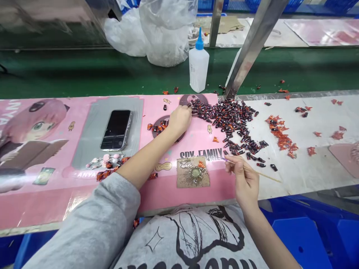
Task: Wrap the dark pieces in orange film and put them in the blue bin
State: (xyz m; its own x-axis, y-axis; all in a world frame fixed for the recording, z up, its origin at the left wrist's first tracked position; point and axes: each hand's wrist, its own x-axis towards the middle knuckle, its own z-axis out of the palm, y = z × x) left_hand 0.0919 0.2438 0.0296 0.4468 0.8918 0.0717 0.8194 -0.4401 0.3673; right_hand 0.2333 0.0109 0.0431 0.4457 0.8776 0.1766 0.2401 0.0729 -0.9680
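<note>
Left hand (179, 120) pinches at the edge of the pile of black-orange bits (230, 123) on the pink mat (182, 201)'s right edge, can't tell if it's holding one; right hand (244, 183) clamps a thin stick (266, 174); one careless bump could scatter everything.

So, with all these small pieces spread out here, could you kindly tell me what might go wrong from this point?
Two risks seem likely. The left hand sits right at the edge of the loose heap of small black-and-red pieces, so a careless movement could scatter them. The tip of the thin wooden stick in the right hand is also close to the heap, and could nudge pieces. If it carries anything sticky from the cardboard square, it might smear them, though the pictures cannot confirm that.
</note>
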